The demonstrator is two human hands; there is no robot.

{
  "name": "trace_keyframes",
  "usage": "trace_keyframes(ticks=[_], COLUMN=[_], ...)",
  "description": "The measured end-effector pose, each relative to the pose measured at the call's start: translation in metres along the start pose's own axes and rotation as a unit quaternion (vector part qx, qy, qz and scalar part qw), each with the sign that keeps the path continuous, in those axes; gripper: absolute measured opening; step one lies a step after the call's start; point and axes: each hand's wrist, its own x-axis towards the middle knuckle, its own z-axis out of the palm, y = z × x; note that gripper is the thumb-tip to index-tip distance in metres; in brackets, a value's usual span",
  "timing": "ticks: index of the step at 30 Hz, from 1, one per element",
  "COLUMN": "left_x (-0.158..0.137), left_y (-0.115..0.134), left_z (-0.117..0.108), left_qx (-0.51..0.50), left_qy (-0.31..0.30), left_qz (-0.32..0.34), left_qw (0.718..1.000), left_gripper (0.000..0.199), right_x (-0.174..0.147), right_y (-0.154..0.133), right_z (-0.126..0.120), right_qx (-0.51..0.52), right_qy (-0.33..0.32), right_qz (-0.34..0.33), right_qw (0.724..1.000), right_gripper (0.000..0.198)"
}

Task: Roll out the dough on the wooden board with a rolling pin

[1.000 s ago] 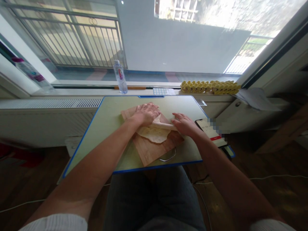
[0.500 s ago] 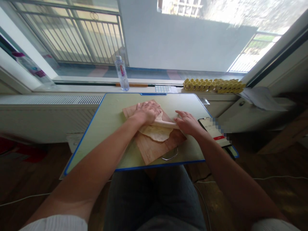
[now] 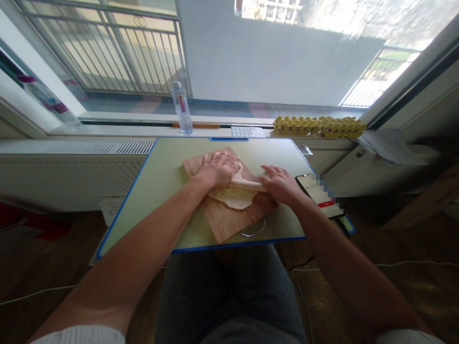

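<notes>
A flattened sheet of pale dough (image 3: 233, 198) lies on a wooden cutting board (image 3: 224, 227), which is set at an angle on the small table. Across the dough runs a light-coloured rolling pin (image 3: 247, 185). My left hand (image 3: 218, 168) lies flat over the pin's left end and the dough's far side, fingers stretched forward and slightly apart; that end of the pin is hidden. The palm of my right hand (image 3: 278, 182) rests on the pin's right end, its fingers extended past it over the tabletop. Neither hand wraps round the pin.
The table (image 3: 158, 191) has a blue rim and a metal handle (image 3: 254, 232) near its front. A phone (image 3: 319, 196) lies at its right side. On the windowsill are a water bottle (image 3: 181, 107), a yellow egg-carton-like strip (image 3: 319, 126) and papers (image 3: 394, 145).
Both hands and the rolling pin stay almost in place. The whole view has shifted very slightly.
</notes>
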Motion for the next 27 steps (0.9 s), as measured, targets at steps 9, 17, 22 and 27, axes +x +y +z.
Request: trace_keyframes(ticks=[9, 17, 22, 27], left_x=[-0.014, -0.022, -0.035, -0.052], left_y=[0.003, 0.007, 0.012, 0.018], left_z=[0.000, 0.007, 0.010, 0.009], left_qx=[0.031, 0.003, -0.014, -0.014], left_qy=[-0.001, 0.039, 0.071, 0.089], left_qz=[0.023, -0.007, -0.015, -0.014], left_qw=[0.999, 0.999, 0.997, 0.996], left_gripper=[0.060, 0.063, 0.064, 0.062], right_x=[-0.012, -0.033, -0.052, -0.067], right_y=[-0.010, -0.020, -0.028, -0.033], right_z=[-0.002, -0.004, -0.007, -0.008], right_qx=[0.012, 0.000, 0.002, 0.015], right_qy=[0.016, 0.053, 0.060, 0.056], right_qz=[0.024, 0.034, 0.034, 0.039], right_qw=[1.000, 0.998, 0.998, 0.998], right_gripper=[0.061, 0.062, 0.064, 0.063])
